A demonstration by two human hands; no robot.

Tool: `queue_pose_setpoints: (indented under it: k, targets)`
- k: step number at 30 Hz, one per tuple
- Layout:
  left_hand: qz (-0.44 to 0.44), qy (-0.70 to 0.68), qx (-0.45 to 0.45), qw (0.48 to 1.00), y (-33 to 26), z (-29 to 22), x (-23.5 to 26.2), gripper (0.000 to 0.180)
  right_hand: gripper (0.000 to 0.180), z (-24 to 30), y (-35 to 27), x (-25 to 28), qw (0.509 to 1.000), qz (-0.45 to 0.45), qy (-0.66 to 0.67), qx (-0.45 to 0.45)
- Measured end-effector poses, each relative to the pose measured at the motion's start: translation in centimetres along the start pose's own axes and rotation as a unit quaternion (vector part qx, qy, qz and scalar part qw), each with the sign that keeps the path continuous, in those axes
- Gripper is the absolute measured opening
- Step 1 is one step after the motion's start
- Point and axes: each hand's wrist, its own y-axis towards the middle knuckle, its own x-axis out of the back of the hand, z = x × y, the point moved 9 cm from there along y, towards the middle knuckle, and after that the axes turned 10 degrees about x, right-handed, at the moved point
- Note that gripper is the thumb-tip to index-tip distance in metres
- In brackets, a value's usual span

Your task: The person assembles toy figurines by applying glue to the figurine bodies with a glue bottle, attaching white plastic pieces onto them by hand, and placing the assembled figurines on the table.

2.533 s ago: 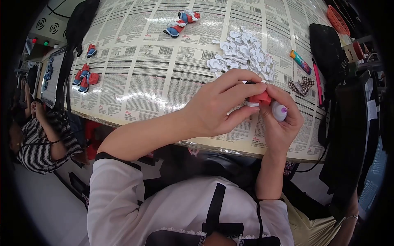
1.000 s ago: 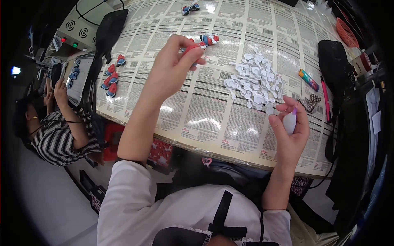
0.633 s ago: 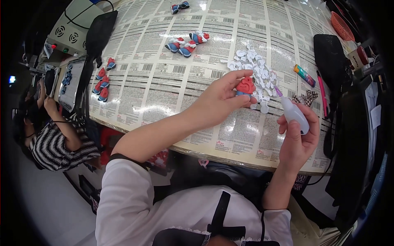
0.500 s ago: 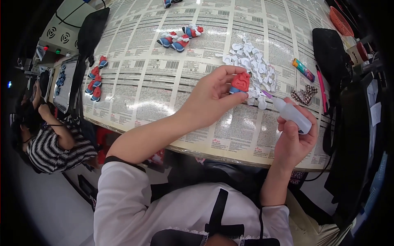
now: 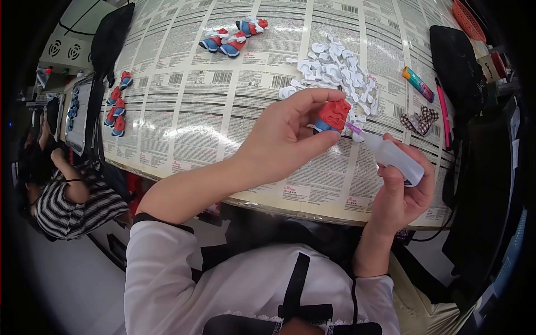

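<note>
Between the thumb and fingers of my left hand [image 5: 287, 134] is a small red and blue figurine [image 5: 334, 115], held above the table. My right hand [image 5: 406, 181] grips a translucent squeeze bottle [image 5: 396, 161] with a purple nozzle. The thin tip of the nozzle points at the red face of the figurine and looks to be at or very near it; I cannot tell if they touch. Just beyond my left hand lies a pile of white moulded pieces [image 5: 340, 72].
Several red and blue figurines [image 5: 116, 106] stand at the left; three with white parts [image 5: 230, 42] lie farther back. At the right are a colourful tube [image 5: 417, 84], a checked cloth [image 5: 420, 121], a pink pen [image 5: 444, 114] and a red basket [image 5: 468, 21]. Another person [image 5: 78, 190] sits at the left.
The figurine has turned and shifted slightly right in my left hand. The bottle's nozzle has come from beside it to its red face. My view has shifted a little.
</note>
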Motion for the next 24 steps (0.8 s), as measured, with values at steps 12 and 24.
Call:
queue_pose_setpoints:
  k: [12, 24]
  targets:
    - [0.002, -0.015, 0.011, 1.0, -0.04, 0.07, -0.07, 0.05, 0.038, 0.09, 0.12, 0.15, 1.0, 0.001, -0.012, 0.002]
    - [-0.004, -0.03, 0.011, 0.999, 0.06, 0.08, 0.15, 0.049, 0.036, -0.11, -0.02, -0.11, 0.999, 0.02, -0.019, -0.016]
